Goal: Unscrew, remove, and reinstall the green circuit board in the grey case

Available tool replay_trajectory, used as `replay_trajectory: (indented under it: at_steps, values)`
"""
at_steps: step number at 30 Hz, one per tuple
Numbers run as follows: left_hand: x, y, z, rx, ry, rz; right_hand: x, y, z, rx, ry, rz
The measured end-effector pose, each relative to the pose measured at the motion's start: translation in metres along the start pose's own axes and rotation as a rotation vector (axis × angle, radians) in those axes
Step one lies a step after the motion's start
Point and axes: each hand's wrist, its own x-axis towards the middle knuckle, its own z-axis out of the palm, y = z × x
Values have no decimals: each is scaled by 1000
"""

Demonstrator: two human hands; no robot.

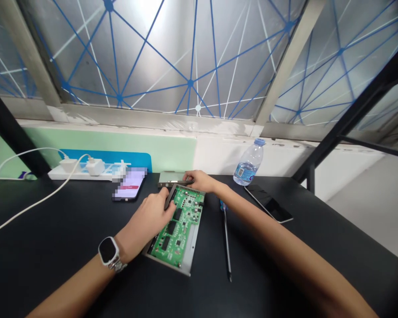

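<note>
Two bare hands on one opened device, middle of the black table (53, 265).

Item 1, left hand (151, 216): fingers curled shut round a slim dark tool (169, 198), held at the far left corner of the circuit board; smartwatch (108, 251) on the wrist, dark face up.

Item 2, right hand (200, 180): reaching across from the right, fingers laid on a thin grey plate (172, 178) at the far end of the board; pinched on it or merely resting, cannot tell. Hands close together, not touching.

Item 3, circuit board (181, 221): green, set with black chips, seated in a shallow grey metal tray (195, 243), lying slantwise from near left to far right, near end just beside the left wrist.

Item 4, screwdriver (226, 240): long thin shaft, blue handle at the far end, loose on the table just right of the tray, handle end close under the right forearm.

Further stock:
- dark phone (268, 204), screen off, flat on the table to the right
- clear water bottle (249, 164) with blue cap, upright behind that phone near the table's back edge
- second phone (130, 185), screen lit, left of the board
- white power strip (86, 173) along the wall, with two white chargers (95, 166) plugged in and white cables (36, 202) trailing left
- frosted window (192, 57) above, crossed by blue and white lines
</note>
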Motion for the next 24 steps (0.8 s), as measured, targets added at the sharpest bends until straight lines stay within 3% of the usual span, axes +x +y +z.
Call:
replay_trajectory:
  at_steps: [3, 6, 9, 10, 13, 16, 19, 22, 24]
  values:
    - [2, -4, 2, -136, -3, -86, 1, 5, 1, 93, 22, -9]
    - [2, -6, 9, -317, -12, -110, -18, 10, -10, 134, 147, -6]
    - [4, -7, 19, -496, 22, -136, -45, 14, -26, 158, 343, -5]
    - [5, -7, 22, -563, 39, -148, -55, 15, -30, 213, 477, -27]
    - [6, 0, 26, -798, 47, -214, -81, 16, -36, 486, 705, -18]
    - [5, 11, 24, -1052, -28, -320, -99, 15, -31, 746, 874, 32]
    - [3, 17, 21, -1224, -48, -346, -111, 8, -19, 1005, 831, 216]
    - [2, 17, 19, -1282, -1, -319, -120, -7, -3, 1256, 522, 406]
    - [3, 15, 19, -1300, 16, -295, -124, -18, 6, 1302, 415, 451]
